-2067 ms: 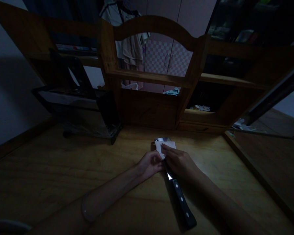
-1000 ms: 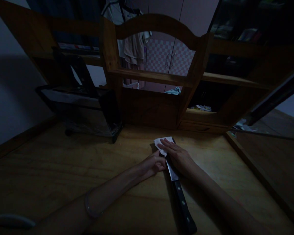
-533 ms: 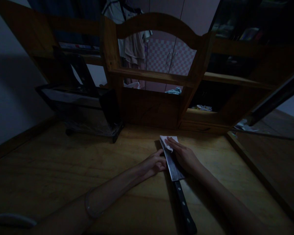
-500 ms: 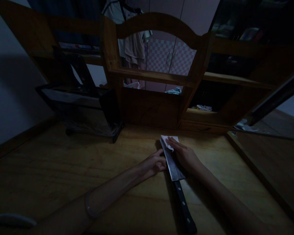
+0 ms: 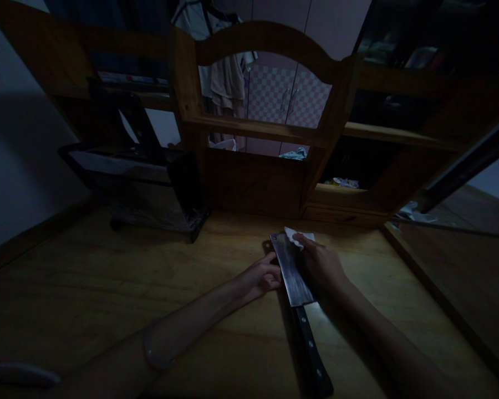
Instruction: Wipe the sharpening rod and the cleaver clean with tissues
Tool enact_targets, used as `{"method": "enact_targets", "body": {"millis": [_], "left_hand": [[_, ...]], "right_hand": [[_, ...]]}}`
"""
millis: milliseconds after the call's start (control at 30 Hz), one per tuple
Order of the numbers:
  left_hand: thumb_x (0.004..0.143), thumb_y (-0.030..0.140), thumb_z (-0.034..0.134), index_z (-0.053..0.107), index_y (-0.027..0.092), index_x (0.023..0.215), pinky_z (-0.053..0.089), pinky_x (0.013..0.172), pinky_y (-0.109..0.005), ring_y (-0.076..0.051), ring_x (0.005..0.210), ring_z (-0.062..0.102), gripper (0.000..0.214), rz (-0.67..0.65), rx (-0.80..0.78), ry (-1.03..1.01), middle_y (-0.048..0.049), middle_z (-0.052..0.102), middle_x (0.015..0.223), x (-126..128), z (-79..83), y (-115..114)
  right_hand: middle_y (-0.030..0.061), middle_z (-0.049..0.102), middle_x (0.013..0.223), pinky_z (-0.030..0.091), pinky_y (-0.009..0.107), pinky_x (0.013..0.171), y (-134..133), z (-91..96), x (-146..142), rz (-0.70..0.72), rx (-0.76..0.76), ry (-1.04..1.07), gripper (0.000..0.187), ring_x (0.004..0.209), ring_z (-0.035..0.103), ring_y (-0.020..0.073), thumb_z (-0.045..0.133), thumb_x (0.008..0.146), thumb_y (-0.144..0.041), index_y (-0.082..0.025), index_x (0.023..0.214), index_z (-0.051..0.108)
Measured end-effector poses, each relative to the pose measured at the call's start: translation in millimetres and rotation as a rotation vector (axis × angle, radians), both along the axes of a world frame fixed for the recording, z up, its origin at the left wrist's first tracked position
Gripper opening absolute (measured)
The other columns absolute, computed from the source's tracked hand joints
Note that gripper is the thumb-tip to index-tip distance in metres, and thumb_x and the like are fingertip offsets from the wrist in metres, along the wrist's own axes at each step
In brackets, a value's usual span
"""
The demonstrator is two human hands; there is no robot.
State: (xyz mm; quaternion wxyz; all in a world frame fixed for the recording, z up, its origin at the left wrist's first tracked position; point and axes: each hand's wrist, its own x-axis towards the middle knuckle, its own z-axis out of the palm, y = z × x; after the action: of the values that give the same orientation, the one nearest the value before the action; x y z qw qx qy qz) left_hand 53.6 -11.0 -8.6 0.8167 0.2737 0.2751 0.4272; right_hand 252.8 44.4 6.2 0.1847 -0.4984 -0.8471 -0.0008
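A cleaver point(image 5: 291, 274) with a broad metal blade lies before me, its black riveted handle pointing towards me. My left hand point(image 5: 260, 278) is closed at the left edge of the blade, with some fingertips hidden beneath it. Over the far right part of the blade, my right hand point(image 5: 323, 267) pinches a folded white tissue point(image 5: 293, 238) against the metal. The hole in the blade's far left corner is visible. All of this is on a wooden bed board or tabletop point(image 5: 216, 343).
A black knife rack or stand-like box point(image 5: 137, 183) with clear plastic around it stands at the left back. A wooden shelf frame point(image 5: 261, 130) rises behind the surface. A raised wooden edge point(image 5: 436, 288) runs along the right. Part of a pale curved object point(image 5: 20, 374) shows at bottom left.
My right hand has slid the tissue rightwards across the far end of the blade, uncovering its far left corner and hole. My left hand and the cleaver stay in place.
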Motion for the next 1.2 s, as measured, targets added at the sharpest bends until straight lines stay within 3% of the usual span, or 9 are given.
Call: {"method": "enact_targets", "body": {"millis": [67,200,300,500,700,900,1200], "left_hand": [[0.057,0.000,0.055,0.055,0.018,0.115,0.045,0.083,-0.032,-0.014,0.083,0.059,0.061,-0.002,-0.007,-0.006,-0.0035,0.063,0.090,0.7,1.6,-0.1],[0.054,0.000,0.057,0.054,0.017,0.110,0.043,0.077,-0.027,-0.013,0.079,0.057,0.059,0.039,-0.028,0.025,-0.0010,0.059,0.085,1.9,7.4,-2.8],[0.056,0.003,0.058,0.055,0.014,0.104,0.042,0.074,-0.025,-0.012,0.077,0.055,0.050,0.041,-0.008,0.044,-0.0006,0.056,0.082,1.8,9.5,-4.6],[0.057,0.002,0.058,0.052,0.018,0.114,0.041,0.076,-0.025,-0.011,0.076,0.055,0.060,-0.035,0.023,0.035,0.0008,0.057,0.083,-0.2,7.7,-4.9],[0.061,0.007,0.066,0.054,0.018,0.114,0.041,0.071,-0.024,-0.012,0.071,0.058,0.055,-0.116,0.077,0.120,0.0021,0.058,0.074,-3.4,14.8,-7.4],[0.062,0.009,0.073,0.053,0.020,0.122,0.042,0.074,-0.026,-0.016,0.082,0.064,0.064,-0.128,0.086,0.193,-0.0039,0.066,0.089,-5.0,14.5,-6.3],[0.062,0.007,0.071,0.055,0.017,0.122,0.032,0.058,-0.021,-0.009,0.064,0.056,0.063,-0.079,0.037,0.176,-0.0009,0.062,0.077,-3.3,20.3,-7.2]], "right_hand": [[0.0081,0.064,0.128,0.056,0.041,0.086,-2.4,3.2,-3.4,0.063,0.029,0.090,0.048,0.104,0.069,0.0273,0.042,0.092,-0.013,-0.025,0.138,0.050],[0.0057,0.053,0.141,0.045,0.042,0.106,-13.1,9.2,-17.7,0.413,0.023,0.148,0.051,0.129,0.051,0.0216,0.043,0.091,-0.008,-0.023,0.139,0.049],[0.0054,0.049,0.144,0.042,0.041,0.110,-19.2,10.2,-25.6,0.503,-0.023,0.132,0.053,0.133,0.046,0.0207,0.044,0.088,-0.006,-0.022,0.139,0.050],[0.0039,0.050,0.143,0.046,0.041,0.107,-13.9,8.1,-21.2,0.389,-0.007,0.171,0.054,0.129,0.051,0.0209,0.044,0.091,-0.008,-0.026,0.141,0.046],[0.0056,0.052,0.141,0.047,0.040,0.104,-9.5,9.6,-14.7,0.266,0.024,0.111,0.050,0.125,0.055,0.0230,0.044,0.093,-0.010,-0.024,0.140,0.047],[0.0076,0.061,0.133,0.054,0.035,0.090,-5.2,7.6,-7.5,0.117,0.031,0.019,0.046,0.106,0.067,0.0247,0.045,0.093,-0.015,-0.024,0.137,0.050],[0.0077,0.076,0.098,0.048,0.029,0.061,-2.3,5.2,-3.4,-0.083,0.018,-0.194,0.043,0.076,0.072,0.0245,0.041,0.093,-0.019,-0.025,0.135,0.051]]}}
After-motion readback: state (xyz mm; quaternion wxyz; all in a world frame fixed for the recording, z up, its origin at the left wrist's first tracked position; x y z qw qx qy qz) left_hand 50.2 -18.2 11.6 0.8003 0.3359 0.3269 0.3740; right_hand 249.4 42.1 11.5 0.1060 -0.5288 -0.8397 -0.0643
